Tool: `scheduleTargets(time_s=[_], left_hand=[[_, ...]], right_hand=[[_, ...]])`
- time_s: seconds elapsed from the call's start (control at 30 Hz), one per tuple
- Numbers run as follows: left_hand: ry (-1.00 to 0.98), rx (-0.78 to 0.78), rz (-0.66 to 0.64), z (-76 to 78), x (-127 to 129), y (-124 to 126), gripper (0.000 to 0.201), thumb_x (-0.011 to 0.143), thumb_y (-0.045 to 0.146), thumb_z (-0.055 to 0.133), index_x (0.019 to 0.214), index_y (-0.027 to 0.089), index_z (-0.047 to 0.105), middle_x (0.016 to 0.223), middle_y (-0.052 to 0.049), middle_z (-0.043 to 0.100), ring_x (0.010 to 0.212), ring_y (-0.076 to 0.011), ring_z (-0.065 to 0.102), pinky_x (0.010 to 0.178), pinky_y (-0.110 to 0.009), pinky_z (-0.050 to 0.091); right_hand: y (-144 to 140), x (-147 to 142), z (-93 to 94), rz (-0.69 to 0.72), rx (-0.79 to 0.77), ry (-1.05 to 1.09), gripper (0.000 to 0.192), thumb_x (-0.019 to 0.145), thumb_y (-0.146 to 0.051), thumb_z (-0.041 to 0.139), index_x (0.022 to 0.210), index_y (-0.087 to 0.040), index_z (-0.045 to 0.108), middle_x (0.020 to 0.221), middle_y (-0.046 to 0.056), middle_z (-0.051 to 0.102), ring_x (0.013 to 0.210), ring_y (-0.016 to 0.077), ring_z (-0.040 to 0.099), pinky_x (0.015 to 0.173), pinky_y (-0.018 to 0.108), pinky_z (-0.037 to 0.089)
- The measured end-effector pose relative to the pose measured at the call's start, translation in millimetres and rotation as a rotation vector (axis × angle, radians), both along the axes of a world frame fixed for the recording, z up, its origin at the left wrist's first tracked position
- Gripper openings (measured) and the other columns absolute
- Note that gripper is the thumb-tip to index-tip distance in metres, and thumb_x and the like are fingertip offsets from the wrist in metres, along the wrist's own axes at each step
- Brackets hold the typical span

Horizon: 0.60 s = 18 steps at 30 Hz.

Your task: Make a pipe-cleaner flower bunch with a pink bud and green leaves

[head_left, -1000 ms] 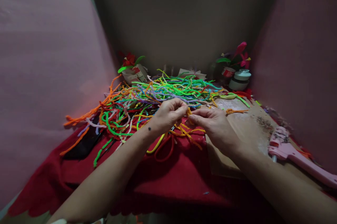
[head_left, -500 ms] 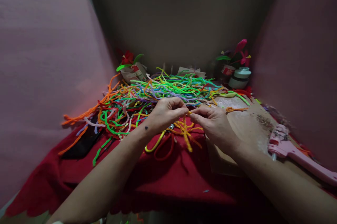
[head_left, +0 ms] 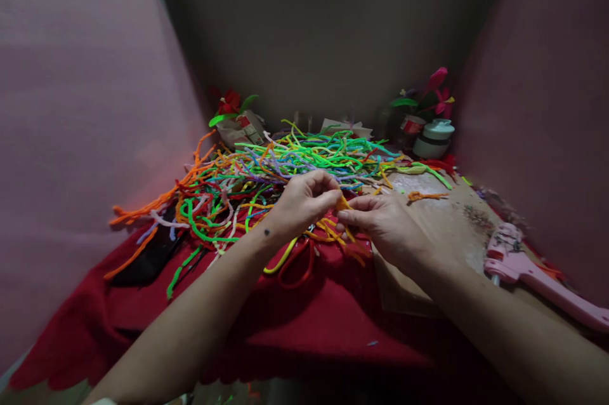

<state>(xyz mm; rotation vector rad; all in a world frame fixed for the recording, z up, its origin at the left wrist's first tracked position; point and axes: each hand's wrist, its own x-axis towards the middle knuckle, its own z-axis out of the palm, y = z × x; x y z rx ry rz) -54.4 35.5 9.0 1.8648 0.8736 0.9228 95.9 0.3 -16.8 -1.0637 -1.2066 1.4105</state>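
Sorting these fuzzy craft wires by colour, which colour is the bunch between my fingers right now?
The orange-yellow bunch, pinched between your left hand and right hand; the green, purple and other wires lie loose behind.

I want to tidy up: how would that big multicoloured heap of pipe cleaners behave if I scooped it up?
The pipe cleaner heap looks tangled, so strands would probably lift in clumps. They keep bent shapes, suggesting pliable wire, likely light. Fuzzy surfaces should grip, not slip.
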Motion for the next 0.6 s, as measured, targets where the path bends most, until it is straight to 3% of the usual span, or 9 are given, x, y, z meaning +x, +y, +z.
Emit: scheduleTargets(time_s=[0.1,0.27,0.47,0.6], left_hand=[[-0.065,-0.208,-0.076,0.0,0.5,-0.8,0.019,0.075,0.032,0.058,0.079,0.013,0.06,0.058,0.003,0.053,0.045,-0.0058,0.042,0.043,-0.019,0.031],[-0.189,-0.245,0.125,-8.7,8.5,-1.1,0.023,0.073,0.032,0.06,0.06,0.013,0.054,0.045,0.005,0.046,0.039,-0.0042,0.037,0.039,-0.018,0.026],[-0.264,-0.25,0.247,-18.1,17.1,-2.3,0.023,0.071,0.032,0.06,0.059,0.015,0.051,0.043,0.007,0.044,0.037,-0.0038,0.035,0.04,-0.018,0.026],[-0.274,-0.224,0.259,-18.2,18.3,-3.9,0.022,0.072,0.031,0.06,0.059,0.015,0.051,0.042,0.007,0.043,0.037,-0.0037,0.033,0.04,-0.018,0.025]], right_hand=[[-0.4,-0.1,-0.2,-0.023,0.015,0.001,0.014,0.059,-0.025,0.07,0.054,-0.014,0.063,0.048,-0.002,0.058,0.042,0.0073,0.045,0.045,0.023,0.033],[-2.4,-3.5,1.2,-0.037,0.012,-0.092,0.024,0.063,-0.032,0.068,0.05,-0.016,0.055,0.043,-0.005,0.048,0.04,0.0059,0.035,0.041,0.022,0.025],[-4.9,-10.8,-10.5,-0.139,0.294,-0.362,0.025,0.077,-0.029,0.054,0.054,-0.019,0.051,0.046,-0.004,0.046,0.043,0.0087,0.036,0.042,0.023,0.026],[-3.1,-11.6,-11.1,-0.114,0.138,-0.19,0.025,0.071,-0.033,0.061,0.054,-0.018,0.052,0.047,-0.003,0.051,0.04,0.0078,0.038,0.04,0.022,0.027]])
